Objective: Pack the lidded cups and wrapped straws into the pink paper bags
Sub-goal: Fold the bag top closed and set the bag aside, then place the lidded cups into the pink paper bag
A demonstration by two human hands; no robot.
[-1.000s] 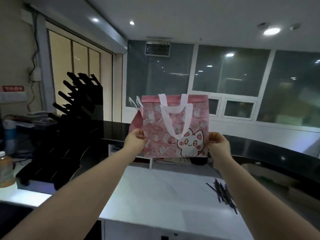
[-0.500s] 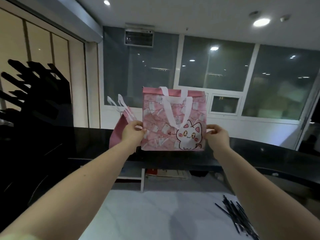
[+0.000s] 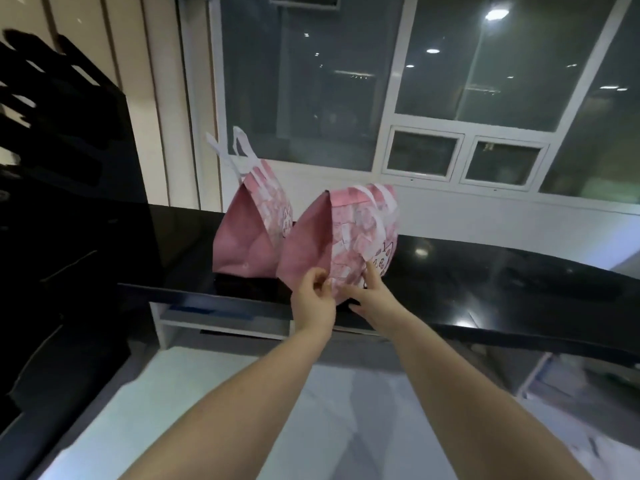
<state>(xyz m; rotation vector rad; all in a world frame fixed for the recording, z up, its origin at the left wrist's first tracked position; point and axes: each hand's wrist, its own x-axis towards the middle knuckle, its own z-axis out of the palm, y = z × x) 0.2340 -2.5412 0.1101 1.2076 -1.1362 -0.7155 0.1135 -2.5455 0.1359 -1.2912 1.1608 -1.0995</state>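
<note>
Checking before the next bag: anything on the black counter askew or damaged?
The nearer pink bag sits at the front edge of the black counter, handles flopped down; left hand pinches its corner, right hand touches its front. The farther pink bag stands handles-up. No tears, no spills.

A glossy black counter [image 3: 485,271] ran across the far side. Two bags stood on it side by side: the left pink bag [image 3: 242,244] farther back and the right pink bag [image 3: 346,237] at its near edge. Below it, nearer, lay a white worktop [image 3: 207,410].
</note>
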